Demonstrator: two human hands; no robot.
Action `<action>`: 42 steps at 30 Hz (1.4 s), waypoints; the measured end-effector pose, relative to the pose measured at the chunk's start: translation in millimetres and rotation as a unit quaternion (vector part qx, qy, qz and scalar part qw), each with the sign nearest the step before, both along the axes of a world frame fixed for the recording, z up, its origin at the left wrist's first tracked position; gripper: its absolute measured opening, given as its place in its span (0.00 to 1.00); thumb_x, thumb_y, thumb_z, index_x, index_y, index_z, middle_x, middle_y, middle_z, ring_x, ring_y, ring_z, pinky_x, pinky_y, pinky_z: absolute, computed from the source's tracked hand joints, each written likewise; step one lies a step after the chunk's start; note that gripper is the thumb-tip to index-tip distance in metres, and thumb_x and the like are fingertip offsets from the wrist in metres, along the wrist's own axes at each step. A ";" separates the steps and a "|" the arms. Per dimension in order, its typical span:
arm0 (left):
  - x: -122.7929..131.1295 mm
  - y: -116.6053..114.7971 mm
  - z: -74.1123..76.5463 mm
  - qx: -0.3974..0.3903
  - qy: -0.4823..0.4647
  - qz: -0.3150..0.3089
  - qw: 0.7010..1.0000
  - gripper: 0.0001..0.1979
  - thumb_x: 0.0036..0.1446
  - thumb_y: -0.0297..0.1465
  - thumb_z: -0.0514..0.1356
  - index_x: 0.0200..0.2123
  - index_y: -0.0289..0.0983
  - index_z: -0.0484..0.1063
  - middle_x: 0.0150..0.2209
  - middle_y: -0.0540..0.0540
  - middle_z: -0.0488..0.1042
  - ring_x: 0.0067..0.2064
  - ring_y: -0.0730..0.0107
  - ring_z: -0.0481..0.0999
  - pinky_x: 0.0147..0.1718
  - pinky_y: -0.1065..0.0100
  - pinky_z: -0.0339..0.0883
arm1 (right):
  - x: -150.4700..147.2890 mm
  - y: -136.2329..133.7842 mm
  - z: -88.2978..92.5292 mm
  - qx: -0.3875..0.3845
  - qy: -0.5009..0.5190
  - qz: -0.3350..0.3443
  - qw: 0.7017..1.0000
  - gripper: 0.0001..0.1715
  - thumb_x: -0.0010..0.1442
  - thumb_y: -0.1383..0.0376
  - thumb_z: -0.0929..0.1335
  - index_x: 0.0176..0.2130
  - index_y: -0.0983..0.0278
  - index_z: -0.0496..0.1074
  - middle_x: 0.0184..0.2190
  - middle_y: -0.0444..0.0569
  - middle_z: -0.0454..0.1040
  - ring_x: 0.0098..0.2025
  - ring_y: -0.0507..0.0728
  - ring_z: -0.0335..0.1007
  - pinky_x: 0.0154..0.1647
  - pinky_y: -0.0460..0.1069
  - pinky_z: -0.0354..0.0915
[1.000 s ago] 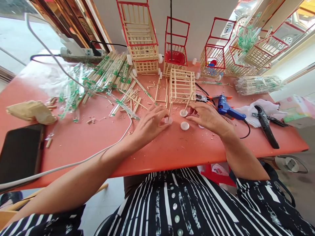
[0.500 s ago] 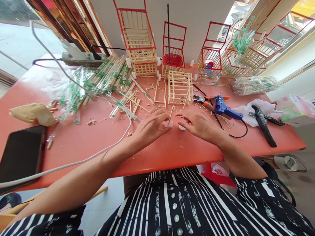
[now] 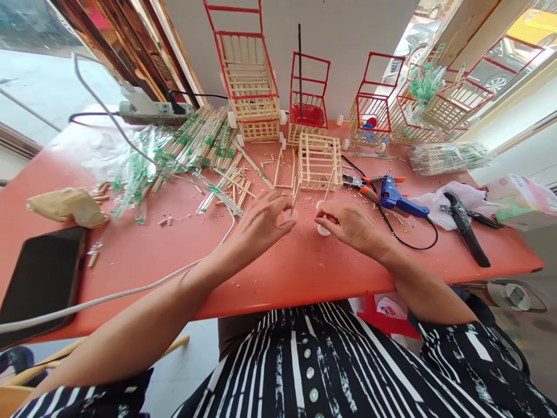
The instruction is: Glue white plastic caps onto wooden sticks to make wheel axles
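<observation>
My left hand [image 3: 260, 223] pinches a small white wheel with a thin wooden stick [image 3: 296, 197] rising out of it, held just above the red table [image 3: 174, 255]. My right hand [image 3: 350, 223] is curled close beside it, fingertips on another white wheel [image 3: 322, 230] that rests on the table. A second stick stands behind my right hand's fingers. Just beyond both hands sits an unpainted wooden stick cage [image 3: 319, 161]. Wood chips and short stick offcuts lie scattered around the hands.
A blue glue gun [image 3: 398, 197] and orange pliers [image 3: 363, 183] lie right of the hands, black cutters [image 3: 465, 223] on a white cloth farther right. Wrapped chopsticks [image 3: 191, 139] pile at left. Red-framed stick carts [image 3: 250, 75] line the back. A dark tablet [image 3: 37, 273] and white cable lie at near left.
Both hands have drawn closer together and slightly toward me. The left hand has lifted its wheel and stick off the table; the right hand has come down over the loose white wheel.
</observation>
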State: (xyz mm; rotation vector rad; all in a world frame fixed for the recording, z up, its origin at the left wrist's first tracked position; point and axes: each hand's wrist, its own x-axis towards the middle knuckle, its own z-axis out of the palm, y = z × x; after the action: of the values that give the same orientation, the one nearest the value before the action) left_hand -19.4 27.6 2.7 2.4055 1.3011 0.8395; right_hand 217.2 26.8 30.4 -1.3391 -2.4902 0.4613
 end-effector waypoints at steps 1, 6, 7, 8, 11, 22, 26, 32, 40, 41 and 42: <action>-2.3 2.6 0.0 -0.001 0.011 0.016 1.000 0.04 0.62 0.29 0.63 0.34 0.38 0.70 0.38 0.46 0.76 0.43 0.59 0.74 0.47 0.61 0.64 | 1.6 0.0 1.9 0.015 -0.001 -0.001 1.000 0.13 0.67 0.66 0.69 0.29 0.64 0.69 0.25 0.42 0.66 0.27 0.51 0.56 0.33 0.48 0.49; -5.8 7.5 3.6 0.002 0.016 0.050 0.999 0.05 0.60 0.29 0.64 0.35 0.38 0.69 0.37 0.46 0.75 0.43 0.58 0.72 0.44 0.61 0.64 | 4.5 -4.5 11.8 0.063 -0.030 -0.028 0.997 0.23 0.71 0.60 0.67 0.24 0.64 0.63 0.22 0.40 0.61 0.26 0.50 0.53 0.31 0.49 0.46; -4.5 6.5 3.8 0.000 0.008 0.041 0.999 0.05 0.60 0.29 0.64 0.35 0.38 0.69 0.38 0.46 0.75 0.43 0.58 0.73 0.44 0.61 0.64 | 4.3 -5.3 12.7 0.063 -0.029 -0.031 0.997 0.23 0.71 0.60 0.67 0.25 0.64 0.65 0.22 0.41 0.62 0.26 0.50 0.53 0.31 0.49 0.46; -2.7 5.0 3.5 -0.004 0.001 0.029 1.000 0.05 0.60 0.29 0.64 0.35 0.38 0.69 0.38 0.46 0.75 0.43 0.58 0.73 0.45 0.61 0.64 | 3.9 -5.9 13.0 0.061 -0.023 -0.033 0.997 0.21 0.70 0.59 0.68 0.26 0.64 0.67 0.23 0.41 0.64 0.26 0.50 0.55 0.31 0.48 0.47; 4.7 -0.8 0.8 -0.019 -0.011 -0.001 1.000 0.06 0.59 0.28 0.65 0.36 0.38 0.69 0.39 0.46 0.76 0.44 0.59 0.74 0.46 0.62 0.65 | 2.2 -6.1 10.5 0.058 0.015 -0.030 0.998 0.12 0.69 0.59 0.70 0.36 0.65 0.75 0.26 0.43 0.70 0.29 0.51 0.62 0.33 0.47 0.52; 14.3 -8.5 -22.2 -0.010 -0.050 -0.069 0.996 0.03 0.63 0.28 0.62 0.38 0.39 0.68 0.38 0.48 0.75 0.41 0.64 0.74 0.42 0.66 0.65 | -9.4 -9.5 -6.0 -0.003 0.099 0.033 0.995 0.11 0.69 0.61 0.69 0.47 0.64 0.77 0.33 0.47 0.78 0.32 0.53 0.69 0.37 0.47 0.61; 15.2 -8.0 -23.7 -0.009 -0.055 -0.064 0.996 0.05 0.61 0.27 0.63 0.36 0.39 0.68 0.36 0.48 0.75 0.41 0.64 0.74 0.42 0.66 0.65 | -12.4 -10.0 -5.9 -0.013 0.078 0.019 0.997 0.08 0.68 0.62 0.70 0.43 0.64 0.78 0.32 0.47 0.77 0.32 0.53 0.69 0.37 0.47 0.59; 14.9 -9.3 -15.4 -0.035 -0.041 -0.065 0.996 0.05 0.62 0.26 0.62 0.35 0.38 0.68 0.38 0.47 0.75 0.42 0.62 0.74 0.43 0.65 0.65 | -18.0 -8.2 -12.5 -0.011 0.057 0.015 0.998 0.14 0.70 0.57 0.69 0.40 0.64 0.78 0.32 0.48 0.78 0.33 0.54 0.69 0.37 0.48 0.57; 10.4 -10.0 -15.1 -0.058 -0.005 -0.072 0.996 0.04 0.65 0.29 0.62 0.35 0.37 0.74 0.37 0.46 0.74 0.43 0.60 0.73 0.43 0.63 0.63 | -20.9 -5.8 -15.5 -0.014 0.069 0.023 0.997 0.11 0.70 0.61 0.68 0.39 0.63 0.79 0.31 0.47 0.77 0.34 0.54 0.69 0.38 0.47 0.57; 10.3 -9.7 -15.3 -0.061 -0.006 -0.072 0.995 0.05 0.65 0.29 0.62 0.34 0.37 0.74 0.37 0.46 0.74 0.42 0.61 0.73 0.43 0.63 0.63 | -21.4 -5.8 -15.5 -0.013 0.071 0.024 0.997 0.11 0.70 0.61 0.68 0.39 0.63 0.79 0.31 0.47 0.77 0.34 0.54 0.69 0.38 0.47 0.57; 10.3 -9.5 -15.5 -0.065 -0.007 -0.071 0.995 0.06 0.66 0.29 0.61 0.34 0.37 0.74 0.37 0.46 0.74 0.42 0.61 0.73 0.43 0.63 0.63 | -21.8 -5.8 -15.6 -0.012 0.071 0.025 0.997 0.11 0.70 0.62 0.68 0.39 0.63 0.79 0.31 0.47 0.78 0.35 0.54 0.69 0.38 0.47 0.57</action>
State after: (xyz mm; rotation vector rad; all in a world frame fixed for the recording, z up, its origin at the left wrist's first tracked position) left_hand -9.1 18.1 -12.8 2.3532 1.1273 0.7089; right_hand 195.3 21.0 14.8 -1.2092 -2.4140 0.5775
